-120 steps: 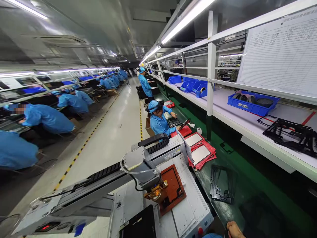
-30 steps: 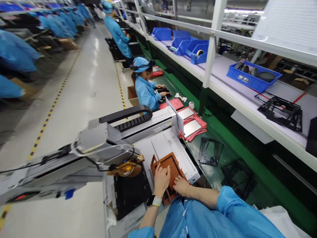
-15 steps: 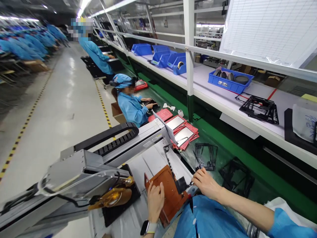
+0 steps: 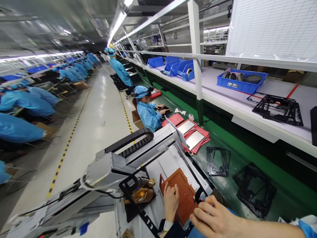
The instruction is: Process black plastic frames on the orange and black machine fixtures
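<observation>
the black frame (image 4: 128,185) is a thin, open rectangular outline with a thicker corner and a perforated rail along its near side. it is lifted and tilted above the machine bed, with its near right corner pinched in the right hand (image 4: 213,219). inside its outline, the reddish-brown fixture plate (image 4: 184,191) lies flat on the pale bed, a raised rim along its edges, with the left hand (image 4: 170,200) resting fingers-down on its near left part.

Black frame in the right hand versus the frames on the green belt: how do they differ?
The held black frame is a single piece, raised over the brown fixture plate and gripped at a corner by the right hand; the belt frames are stacked, lying flat, untouched. Both are thin black open rectangles.
</observation>
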{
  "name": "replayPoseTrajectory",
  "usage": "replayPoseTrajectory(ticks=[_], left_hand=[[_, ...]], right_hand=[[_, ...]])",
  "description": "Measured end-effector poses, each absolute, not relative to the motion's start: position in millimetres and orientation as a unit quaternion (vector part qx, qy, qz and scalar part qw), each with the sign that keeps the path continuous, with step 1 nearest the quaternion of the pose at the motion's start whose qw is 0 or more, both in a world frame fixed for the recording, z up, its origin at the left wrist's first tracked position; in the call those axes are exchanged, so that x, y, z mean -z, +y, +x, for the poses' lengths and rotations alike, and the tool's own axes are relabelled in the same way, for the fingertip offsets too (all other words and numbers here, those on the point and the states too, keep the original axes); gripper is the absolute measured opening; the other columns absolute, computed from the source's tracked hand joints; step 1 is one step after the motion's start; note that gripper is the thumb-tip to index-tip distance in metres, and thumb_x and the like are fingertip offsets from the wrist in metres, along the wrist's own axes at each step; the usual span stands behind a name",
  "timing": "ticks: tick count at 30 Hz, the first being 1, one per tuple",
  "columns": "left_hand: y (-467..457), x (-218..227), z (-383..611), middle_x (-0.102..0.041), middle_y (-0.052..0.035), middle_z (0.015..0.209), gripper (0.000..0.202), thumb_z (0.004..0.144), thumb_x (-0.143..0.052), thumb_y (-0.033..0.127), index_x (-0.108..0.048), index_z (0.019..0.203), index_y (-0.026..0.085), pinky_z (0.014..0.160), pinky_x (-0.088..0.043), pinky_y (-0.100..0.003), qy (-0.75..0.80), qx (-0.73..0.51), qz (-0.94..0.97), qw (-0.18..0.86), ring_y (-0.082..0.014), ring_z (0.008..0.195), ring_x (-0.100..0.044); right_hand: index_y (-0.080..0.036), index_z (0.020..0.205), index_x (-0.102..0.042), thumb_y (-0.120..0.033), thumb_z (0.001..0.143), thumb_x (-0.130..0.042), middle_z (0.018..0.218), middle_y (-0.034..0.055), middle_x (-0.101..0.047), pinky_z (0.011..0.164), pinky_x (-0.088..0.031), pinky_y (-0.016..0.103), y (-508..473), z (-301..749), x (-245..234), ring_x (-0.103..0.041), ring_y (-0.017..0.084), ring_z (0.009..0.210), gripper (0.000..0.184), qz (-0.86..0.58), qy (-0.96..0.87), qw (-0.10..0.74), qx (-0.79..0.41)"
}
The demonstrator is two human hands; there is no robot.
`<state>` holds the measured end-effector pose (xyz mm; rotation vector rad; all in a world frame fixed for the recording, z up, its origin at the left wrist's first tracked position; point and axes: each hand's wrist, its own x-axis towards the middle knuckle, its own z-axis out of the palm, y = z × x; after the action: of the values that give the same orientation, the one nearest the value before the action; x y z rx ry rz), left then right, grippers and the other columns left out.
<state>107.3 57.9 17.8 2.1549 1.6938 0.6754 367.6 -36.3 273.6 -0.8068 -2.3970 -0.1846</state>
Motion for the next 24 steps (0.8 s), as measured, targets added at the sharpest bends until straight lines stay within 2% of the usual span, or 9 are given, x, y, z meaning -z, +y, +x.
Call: replayPoseTrajectory(ticks=[3,9,15,20,24], left_hand=[[59,-18,111,-0.055,-0.0048,0.062,0.048,0.106,-0.033,0.036,-0.052,0.063,0.031,0.130,-0.044,-0.061,0.613,-0.273,0.728,0.142,-0.0296,0.073,-0.067],[60,-20,118,-0.061,-0.0077,0.070,0.046,0.105,-0.035,0.035,-0.053,0.062,0.030,0.131,-0.041,-0.063,0.626,-0.252,0.721,0.158,-0.0334,0.093,-0.072],[60,-14,126,-0.053,-0.0035,0.063,0.046,0.107,-0.035,0.034,-0.045,0.062,0.029,0.131,-0.043,-0.062,0.617,-0.293,0.715,0.148,-0.0270,0.073,-0.068],[61,-11,128,-0.053,-0.0012,0.062,0.044,0.107,-0.039,0.031,-0.046,0.063,0.029,0.130,-0.045,-0.062,0.608,-0.326,0.714,0.122,-0.0246,0.071,-0.068],[60,-12,127,-0.050,0.0006,0.060,0.045,0.109,-0.039,0.032,-0.044,0.064,0.030,0.129,-0.046,-0.061,0.601,-0.323,0.722,0.114,-0.0223,0.068,-0.065]], right_hand=[[-0.017,0.111,-0.078,-0.010,0.106,-0.057,0.093,0.0066,-0.076,0.069,-0.051,0.033,-36,367,-277,-0.064,0.017,0.080,0.023,-0.304,-0.894,0.318,0.090],[-0.018,0.109,-0.079,-0.010,0.106,-0.056,0.091,0.0059,-0.078,0.067,-0.051,0.032,-36,371,-283,-0.065,0.016,0.078,0.025,-0.299,-0.887,0.342,0.085],[-0.016,0.116,-0.075,-0.012,0.110,-0.049,0.091,0.0081,-0.077,0.076,-0.048,0.035,-40,377,-276,-0.066,0.019,0.082,0.027,-0.304,-0.878,0.365,0.068],[-0.011,0.116,-0.073,-0.016,0.116,-0.033,0.095,0.0111,-0.077,0.083,-0.046,0.038,-36,383,-288,-0.066,0.020,0.088,0.040,-0.292,-0.875,0.383,0.046],[-0.009,0.115,-0.073,-0.016,0.116,-0.028,0.097,0.0115,-0.077,0.084,-0.044,0.038,-33,387,-297,-0.065,0.020,0.089,0.046,-0.291,-0.874,0.387,0.035]])
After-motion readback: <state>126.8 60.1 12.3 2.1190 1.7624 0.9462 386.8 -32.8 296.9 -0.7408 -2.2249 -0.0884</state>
